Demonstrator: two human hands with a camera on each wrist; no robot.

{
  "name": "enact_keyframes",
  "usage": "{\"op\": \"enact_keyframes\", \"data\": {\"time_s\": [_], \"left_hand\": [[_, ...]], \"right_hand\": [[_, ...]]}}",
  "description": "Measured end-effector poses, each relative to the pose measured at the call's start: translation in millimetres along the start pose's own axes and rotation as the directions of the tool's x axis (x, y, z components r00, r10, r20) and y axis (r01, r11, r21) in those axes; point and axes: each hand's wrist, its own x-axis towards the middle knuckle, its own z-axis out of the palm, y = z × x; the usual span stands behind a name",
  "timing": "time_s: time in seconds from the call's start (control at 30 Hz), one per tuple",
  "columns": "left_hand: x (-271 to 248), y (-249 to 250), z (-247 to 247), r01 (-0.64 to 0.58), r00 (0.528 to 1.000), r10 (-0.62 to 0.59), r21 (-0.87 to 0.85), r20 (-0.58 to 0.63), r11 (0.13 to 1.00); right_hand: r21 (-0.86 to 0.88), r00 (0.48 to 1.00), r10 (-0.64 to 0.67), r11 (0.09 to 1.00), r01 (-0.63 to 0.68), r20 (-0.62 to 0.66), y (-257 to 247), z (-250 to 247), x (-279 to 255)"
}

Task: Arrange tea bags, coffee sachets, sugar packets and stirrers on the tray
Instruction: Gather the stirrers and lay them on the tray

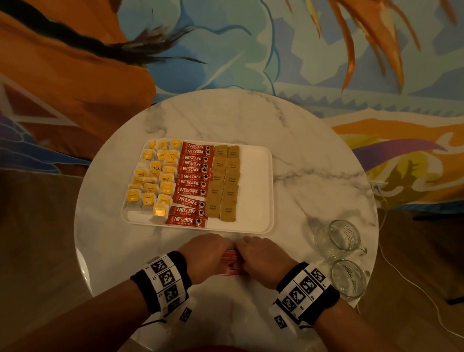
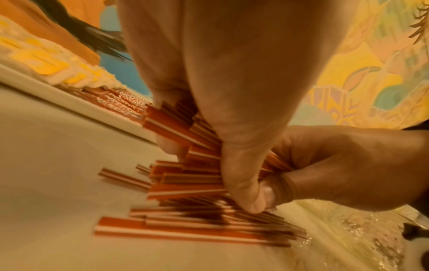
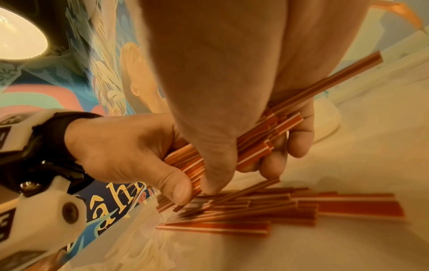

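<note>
Filling the upper frame, a painted mural backs the round marble table. At centre sits the white tray, tea bags, coffee sachets and sugar packets in columns. Below it, left hand and right hand curl together round red-striped stirrers, others lying loose beneath.

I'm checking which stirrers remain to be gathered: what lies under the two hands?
Loose red-and-white striped plastic stirrers lie flat on the white marble table, below the bundle held by left hand and right hand. The palms hide the bundle's middle.
</note>
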Motion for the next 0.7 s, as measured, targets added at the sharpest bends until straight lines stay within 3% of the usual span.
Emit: {"op": "enact_keyframes", "data": {"time_s": [0.1,0.47,0.6,0.7], "left_hand": [[0,3,-4,-0.028,0.999,0.028,0.010,0.042,1.000],[0,4,-15,-0.066,0.998,0.066,0.043,-0.002,0.997],[-3,-2,-5,-0.045,0.993,0.039,0.056,0.108,0.997],[-4,-6,-5,-0.038,0.993,0.031,0.059,0.115,0.998]], "right_hand": [[0.025,0.999,0.008,1.000,-0.009,0.038,0,-5,-1],[0.115,0.996,-0.034,0.993,0.024,0.085,-1,-24,-1],[0.085,0.996,-0.017,0.996,0.009,0.086,-1,-24,-2],[0.093,0.999,-0.009,0.996,0.005,0.045,0,-24,-5]]}}
